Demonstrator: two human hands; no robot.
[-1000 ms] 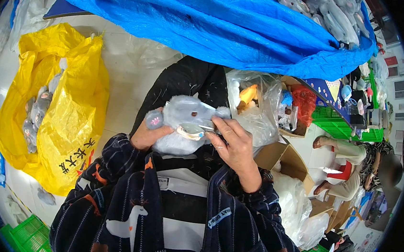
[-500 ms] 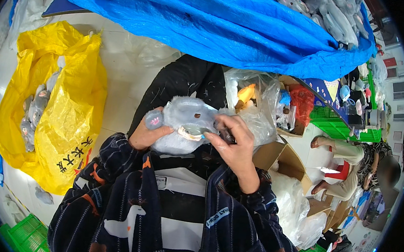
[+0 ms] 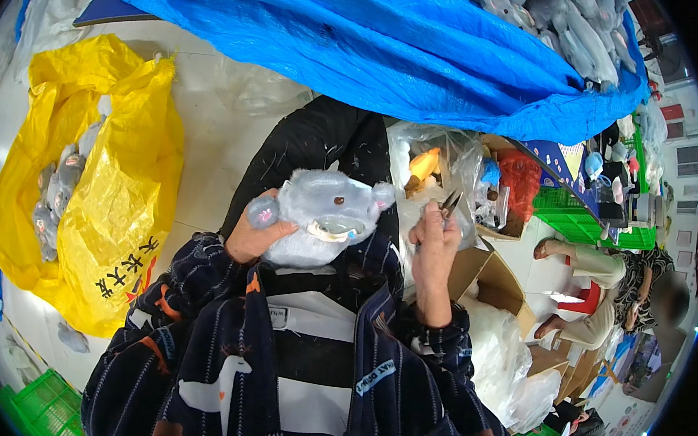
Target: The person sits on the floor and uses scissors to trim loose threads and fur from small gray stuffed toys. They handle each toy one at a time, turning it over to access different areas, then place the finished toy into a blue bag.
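A grey plush toy (image 3: 309, 248) with fluffy fur, a brown eye, a pale curved piece at the mouth and pink marks on its paw rests over my lap. My left hand (image 3: 254, 235) grips its left side, thumb on the fur beside the small round paw. To the right of the toy and apart from it, my right hand (image 3: 435, 246) is raised and closed around a pair of small thread snips (image 3: 451, 201), whose metal blades point up past the fingers. The snips' grip is hidden in the fist.
A yellow sack (image 3: 128, 232) with grey plush toys (image 3: 56, 192) inside lies on the left. A blue tarp (image 3: 339, 43) hangs ahead, more grey plush at its top right. Cardboard boxes (image 3: 488, 284) and clear plastic bags stand on the right; another person (image 3: 601, 282) sits beyond.
My right hand has drawn back from the toy to the right and turned upright, bringing the snips into plain sight. My left hand keeps its hold on the toy.
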